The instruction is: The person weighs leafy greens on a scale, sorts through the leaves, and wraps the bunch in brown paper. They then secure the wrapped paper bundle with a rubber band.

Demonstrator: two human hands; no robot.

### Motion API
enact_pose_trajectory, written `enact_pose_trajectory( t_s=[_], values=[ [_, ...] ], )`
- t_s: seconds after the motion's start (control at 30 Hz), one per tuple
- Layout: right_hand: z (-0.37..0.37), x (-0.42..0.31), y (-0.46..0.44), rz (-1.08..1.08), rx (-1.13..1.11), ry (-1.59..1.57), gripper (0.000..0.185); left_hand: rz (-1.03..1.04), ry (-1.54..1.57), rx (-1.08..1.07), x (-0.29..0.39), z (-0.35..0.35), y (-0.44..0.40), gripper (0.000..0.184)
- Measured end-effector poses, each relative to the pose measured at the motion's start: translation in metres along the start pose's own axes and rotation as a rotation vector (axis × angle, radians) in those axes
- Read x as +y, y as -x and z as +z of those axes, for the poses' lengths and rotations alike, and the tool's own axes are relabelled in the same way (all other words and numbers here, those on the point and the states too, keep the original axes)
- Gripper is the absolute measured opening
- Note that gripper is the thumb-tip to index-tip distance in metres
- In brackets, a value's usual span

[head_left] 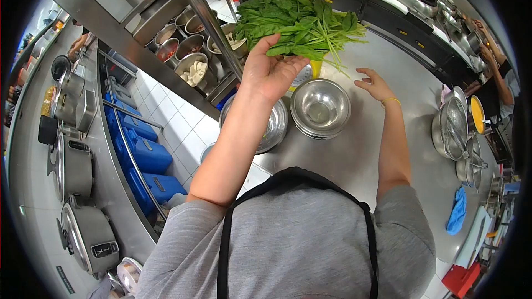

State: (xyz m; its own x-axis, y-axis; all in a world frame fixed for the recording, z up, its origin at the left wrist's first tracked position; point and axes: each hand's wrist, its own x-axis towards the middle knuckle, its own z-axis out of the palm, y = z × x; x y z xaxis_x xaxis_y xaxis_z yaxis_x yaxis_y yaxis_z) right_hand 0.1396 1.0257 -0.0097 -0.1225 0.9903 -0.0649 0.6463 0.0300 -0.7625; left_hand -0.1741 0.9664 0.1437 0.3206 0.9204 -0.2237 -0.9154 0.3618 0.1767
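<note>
A big heap of leafy greens (pixel 288 19) with pale green stems rises at the far end of the steel counter, partly over a yellow container (pixel 316 68). My left hand (pixel 271 72) is at the near edge of the greens, palm turned up, thumb and fingers stretched apart. Whether it bears any of their weight, I cannot tell. To the right, past the stem ends, my right hand (pixel 375 84) hovers over the counter, fingers apart and nothing in it. Stacked steel bowls (pixel 320 108) stand between my hands. Another steel bowl (pixel 275 127) is partly hidden behind my left forearm.
Small steel pots of ingredients (pixel 191 69) fill a rack at left, beside a metal post (pixel 205 16). Strainers (pixel 451 127) and a blue cloth (pixel 458 210) lie along the right. Pressure cookers (pixel 75 166) line the left counter. Another person's arms (pixel 490 50) show at far right.
</note>
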Motion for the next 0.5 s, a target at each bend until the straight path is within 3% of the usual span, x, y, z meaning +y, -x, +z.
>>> enact_pose_trajectory(
  t_s=[0.07, 0.13, 0.17, 0.2, 0.27, 0.33, 0.4, 0.5],
  values=[
    [-0.002, 0.003, -0.002, -0.017, 0.026, 0.010, 0.049, 0.009, 0.008, 0.017, -0.002, -0.002, 0.001, 0.051],
    [-0.010, -0.011, -0.007, -0.079, 0.281, -0.017, 0.034, 0.020, 0.017, 0.031, -0.003, -0.002, 0.001, 0.051],
    [-0.005, -0.018, -0.008, -0.154, 0.589, -0.110, 0.025, 0.022, 0.014, 0.040, -0.003, -0.002, 0.000, 0.050],
    [-0.004, -0.042, -0.002, -0.156, 0.589, -0.110, 0.025, 0.025, 0.011, 0.049, -0.003, -0.002, 0.000, 0.050],
    [0.002, -0.084, 0.012, -0.472, 0.914, -0.116, 0.029, 0.003, 0.005, 0.058, -0.001, -0.003, 0.000, 0.044],
    [0.013, -0.127, 0.026, -0.804, 0.756, 0.099, 0.035, -0.023, -0.005, 0.065, -0.001, -0.004, -0.001, 0.039],
    [0.026, -0.157, 0.036, -0.964, 0.623, 0.348, 0.040, -0.013, -0.008, 0.069, -0.001, -0.004, -0.001, 0.039],
    [0.034, -0.160, 0.021, -0.992, 0.478, 0.460, 0.038, -0.008, -0.029, 0.058, -0.001, -0.003, 0.000, 0.038]
  ],
)
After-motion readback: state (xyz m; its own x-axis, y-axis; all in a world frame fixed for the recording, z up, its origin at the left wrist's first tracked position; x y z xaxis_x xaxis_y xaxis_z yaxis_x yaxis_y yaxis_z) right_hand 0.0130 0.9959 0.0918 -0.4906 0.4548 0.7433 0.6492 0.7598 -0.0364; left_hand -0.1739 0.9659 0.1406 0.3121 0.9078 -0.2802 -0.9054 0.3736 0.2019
